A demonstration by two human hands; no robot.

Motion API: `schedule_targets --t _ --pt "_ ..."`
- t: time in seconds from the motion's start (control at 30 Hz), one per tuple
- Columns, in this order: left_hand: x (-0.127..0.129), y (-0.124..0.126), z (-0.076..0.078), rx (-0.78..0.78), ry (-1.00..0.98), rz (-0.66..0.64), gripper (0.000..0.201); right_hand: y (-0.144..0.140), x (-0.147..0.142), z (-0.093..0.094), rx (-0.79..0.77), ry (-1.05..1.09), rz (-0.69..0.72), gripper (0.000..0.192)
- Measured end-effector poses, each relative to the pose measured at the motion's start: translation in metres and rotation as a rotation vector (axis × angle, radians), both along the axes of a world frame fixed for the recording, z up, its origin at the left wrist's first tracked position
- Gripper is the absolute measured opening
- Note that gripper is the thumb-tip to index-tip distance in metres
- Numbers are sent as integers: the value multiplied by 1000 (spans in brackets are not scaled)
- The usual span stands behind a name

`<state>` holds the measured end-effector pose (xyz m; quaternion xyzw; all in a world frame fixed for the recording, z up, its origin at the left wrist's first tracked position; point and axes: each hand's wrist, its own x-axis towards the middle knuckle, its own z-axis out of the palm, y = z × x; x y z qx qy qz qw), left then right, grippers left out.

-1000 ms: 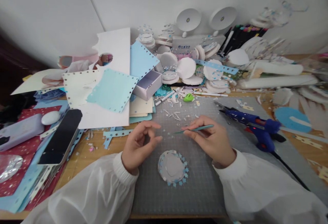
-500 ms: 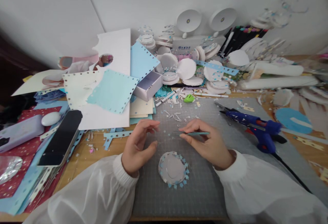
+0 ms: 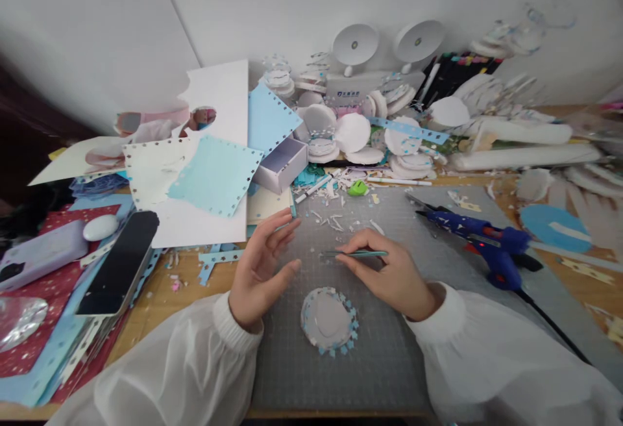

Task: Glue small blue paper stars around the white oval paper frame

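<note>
My right hand (image 3: 384, 276) grips thin teal tweezers (image 3: 354, 254) that lie almost level, tips pointing left over the grey cutting mat (image 3: 389, 361). My left hand (image 3: 260, 267) is open with fingers spread, palm facing right, a short way left of the tweezer tips, holding nothing. Just below and between both hands lies a round white disc edged with small blue stars (image 3: 329, 319) flat on the mat. Tiny blue star cut-outs are scattered on the mat near the tweezer tips.
A blue glue gun (image 3: 481, 241) lies right of my right hand, its cord trailing toward the front. Punched paper sheets (image 3: 214, 176), a black phone (image 3: 119, 260) and a small open box (image 3: 281, 163) crowd the left. Stacked white discs (image 3: 353, 130) and paper scraps fill the back.
My left hand's fingers have uncurled and spread open. The right hand with the tweezers has lowered slightly and the tweezers have levelled out, tips nearer the mat.
</note>
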<state>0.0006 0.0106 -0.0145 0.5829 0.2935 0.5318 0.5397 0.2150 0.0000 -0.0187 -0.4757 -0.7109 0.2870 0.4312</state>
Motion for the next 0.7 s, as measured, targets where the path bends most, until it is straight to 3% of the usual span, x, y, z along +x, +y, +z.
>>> schedule_targets --t 0.33,0.7 --pt "-1 2 -5 -28 42 52 44 -1 0 3 -39 235 -67 11" --pt "0 1 -3 -18 73 85 38 -3 -4 -2 62 38 57 11"
